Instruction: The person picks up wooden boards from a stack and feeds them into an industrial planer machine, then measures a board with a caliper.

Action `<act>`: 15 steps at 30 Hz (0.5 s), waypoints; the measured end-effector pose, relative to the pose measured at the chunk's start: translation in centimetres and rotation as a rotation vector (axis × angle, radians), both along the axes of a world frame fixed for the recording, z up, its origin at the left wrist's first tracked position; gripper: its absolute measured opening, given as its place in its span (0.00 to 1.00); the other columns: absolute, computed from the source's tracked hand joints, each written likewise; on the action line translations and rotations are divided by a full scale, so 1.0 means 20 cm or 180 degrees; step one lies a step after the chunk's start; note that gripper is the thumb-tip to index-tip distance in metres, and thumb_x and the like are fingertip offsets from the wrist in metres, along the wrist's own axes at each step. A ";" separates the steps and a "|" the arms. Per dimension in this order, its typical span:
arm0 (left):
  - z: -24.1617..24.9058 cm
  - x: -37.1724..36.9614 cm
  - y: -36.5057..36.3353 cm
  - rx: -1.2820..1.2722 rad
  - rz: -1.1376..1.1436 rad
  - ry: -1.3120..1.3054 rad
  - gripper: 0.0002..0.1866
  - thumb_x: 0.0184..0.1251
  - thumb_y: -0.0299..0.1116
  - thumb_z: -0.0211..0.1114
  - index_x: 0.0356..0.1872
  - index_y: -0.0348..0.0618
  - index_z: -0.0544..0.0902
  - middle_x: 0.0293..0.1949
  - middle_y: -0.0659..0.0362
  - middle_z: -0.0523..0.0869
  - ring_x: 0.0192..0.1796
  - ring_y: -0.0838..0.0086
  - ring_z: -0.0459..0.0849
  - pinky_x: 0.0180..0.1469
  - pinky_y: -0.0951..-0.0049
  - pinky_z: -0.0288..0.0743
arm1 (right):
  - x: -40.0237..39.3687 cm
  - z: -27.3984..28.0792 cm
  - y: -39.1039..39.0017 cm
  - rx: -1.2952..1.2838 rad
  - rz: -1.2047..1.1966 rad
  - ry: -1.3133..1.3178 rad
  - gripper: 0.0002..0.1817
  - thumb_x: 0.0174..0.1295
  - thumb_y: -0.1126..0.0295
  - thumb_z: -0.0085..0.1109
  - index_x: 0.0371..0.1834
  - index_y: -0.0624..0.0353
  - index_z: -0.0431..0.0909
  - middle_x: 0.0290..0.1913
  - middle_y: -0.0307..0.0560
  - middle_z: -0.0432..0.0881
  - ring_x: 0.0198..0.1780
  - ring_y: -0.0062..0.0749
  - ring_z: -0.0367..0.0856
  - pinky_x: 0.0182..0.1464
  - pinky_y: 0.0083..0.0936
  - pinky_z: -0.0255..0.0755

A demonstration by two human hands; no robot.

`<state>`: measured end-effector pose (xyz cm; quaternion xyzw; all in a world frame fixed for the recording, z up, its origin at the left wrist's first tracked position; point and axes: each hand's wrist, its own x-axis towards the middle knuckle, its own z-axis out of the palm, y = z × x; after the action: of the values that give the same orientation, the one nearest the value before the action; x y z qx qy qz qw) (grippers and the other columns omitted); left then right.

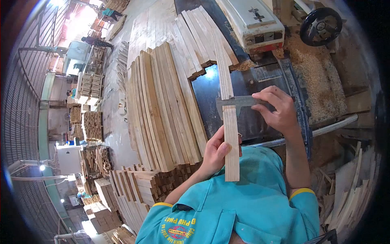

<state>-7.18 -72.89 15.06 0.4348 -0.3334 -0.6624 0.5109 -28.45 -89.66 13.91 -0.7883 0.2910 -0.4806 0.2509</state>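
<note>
My left hand (219, 149) is closed around a long, narrow wooden strip (232, 162), thumb on its upper face and fingers underneath. The strip's near end lies over my shirt, and it runs away from me past the edge of the dark metal machine table (215, 118). In my right hand (278, 110) a metal caliper (243, 101) is pinched between thumb and fingers near its right part. Its jaws sit across the strip, a short way beyond my left hand.
Long wooden boards (162, 110) lie side by side to the left, with more boards (199, 36) beyond. A white machine housing (256, 24) and a black handwheel (321, 26) stand at upper right. Sawdust (317, 81) covers the right side. People are far off at upper left.
</note>
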 end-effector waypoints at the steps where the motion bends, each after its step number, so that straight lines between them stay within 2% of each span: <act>1: 0.00 0.00 0.00 -0.0008 -0.0010 0.0010 0.45 0.78 0.53 0.66 0.84 0.38 0.58 0.53 0.52 0.83 0.46 0.69 0.89 0.48 0.66 0.86 | 0.00 0.00 0.00 -0.0011 -0.0019 0.0030 0.17 0.56 0.70 0.80 0.49 0.56 0.88 0.41 0.48 0.88 0.43 0.42 0.89 0.46 0.37 0.85; 6: 0.00 -0.01 -0.01 -0.0065 -0.0004 0.0011 0.45 0.78 0.54 0.66 0.83 0.37 0.59 0.52 0.52 0.83 0.45 0.69 0.88 0.47 0.66 0.86 | 0.02 0.00 0.00 -0.0029 -0.0096 0.0064 0.17 0.56 0.70 0.80 0.48 0.55 0.88 0.41 0.48 0.88 0.43 0.42 0.90 0.45 0.37 0.86; 8: 0.04 -0.03 -0.02 0.0028 0.0133 -0.0336 0.45 0.74 0.66 0.64 0.75 0.37 0.67 0.49 0.52 0.83 0.41 0.70 0.87 0.41 0.70 0.83 | 0.02 0.00 0.00 -0.0027 -0.0115 0.0079 0.17 0.56 0.70 0.80 0.48 0.55 0.88 0.41 0.47 0.88 0.42 0.42 0.90 0.45 0.37 0.86; 12: 0.03 -0.01 -0.02 0.0012 0.0150 -0.0373 0.46 0.74 0.67 0.64 0.75 0.37 0.67 0.49 0.52 0.83 0.41 0.70 0.87 0.40 0.71 0.83 | 0.04 -0.01 0.00 -0.0076 -0.0160 0.0063 0.16 0.55 0.70 0.80 0.48 0.55 0.89 0.40 0.46 0.89 0.42 0.42 0.90 0.45 0.37 0.86; 14: 0.01 0.01 -0.01 -0.0037 0.0043 -0.0109 0.47 0.76 0.58 0.66 0.83 0.37 0.59 0.51 0.53 0.83 0.44 0.69 0.88 0.46 0.67 0.86 | 0.04 -0.01 0.01 -0.0082 -0.0173 0.0043 0.16 0.55 0.70 0.80 0.48 0.54 0.89 0.40 0.46 0.89 0.42 0.42 0.90 0.45 0.37 0.86; 15: 0.00 0.02 -0.01 -0.0035 0.0044 -0.0107 0.47 0.76 0.58 0.66 0.83 0.37 0.59 0.51 0.53 0.83 0.44 0.69 0.88 0.46 0.67 0.86 | 0.04 -0.01 0.01 -0.0072 -0.0177 0.0064 0.16 0.55 0.70 0.80 0.47 0.54 0.89 0.40 0.46 0.89 0.42 0.42 0.90 0.45 0.37 0.86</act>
<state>-6.86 -73.01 15.11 0.4453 -0.3425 -0.6497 0.5122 -27.69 -89.45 13.78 -0.7875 0.3099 -0.4827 0.2255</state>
